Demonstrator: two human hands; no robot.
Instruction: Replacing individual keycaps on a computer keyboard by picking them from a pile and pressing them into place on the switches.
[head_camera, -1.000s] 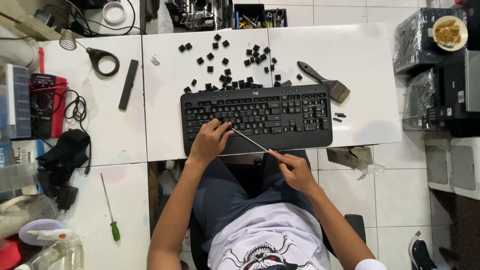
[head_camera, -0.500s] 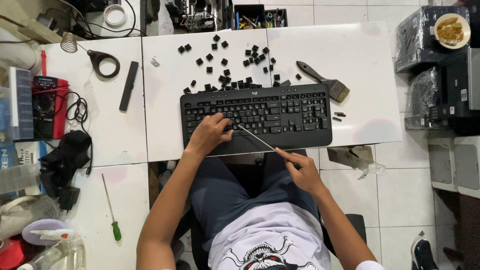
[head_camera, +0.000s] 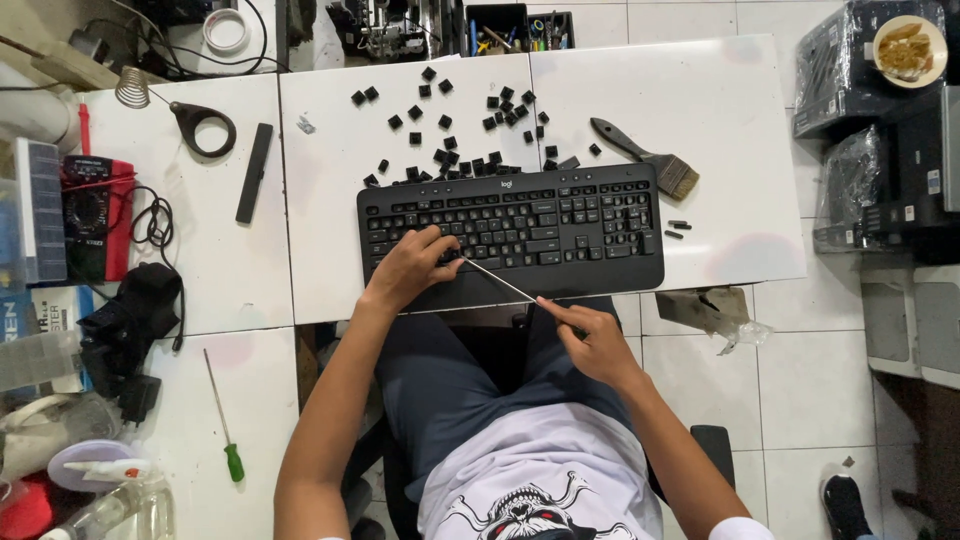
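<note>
From the head camera, looking straight down, the left hand (head_camera: 412, 268) rests palm-down on the lower left part of a black keyboard (head_camera: 560, 225), fingers curled loosely over the keys and grasping nothing that can be made out. The right hand (head_camera: 592, 338) sits nearer the body, off the edge of the white tabletop (head_camera: 690, 110) and above the lap, pinched closed around the near end of a thin metal rod (head_camera: 498, 279). The rod slants up and leftward from that hand, and its far tip meets the keys just beside the left hand's fingertips.

Beyond both hands, past the far edge of the keyboard, loose black keycaps (head_camera: 470, 125) lie scattered over the tabletop, some touching the keyboard's top edge. Beyond the right hand and a little to its right, a paintbrush (head_camera: 645, 155) lies at a slant by the keyboard's far right corner. Well to the left of the left hand, a green-handled screwdriver (head_camera: 225, 420) lies on a lower white surface, and farther away a red multimeter (head_camera: 92, 215) sits with its black leads.
</note>
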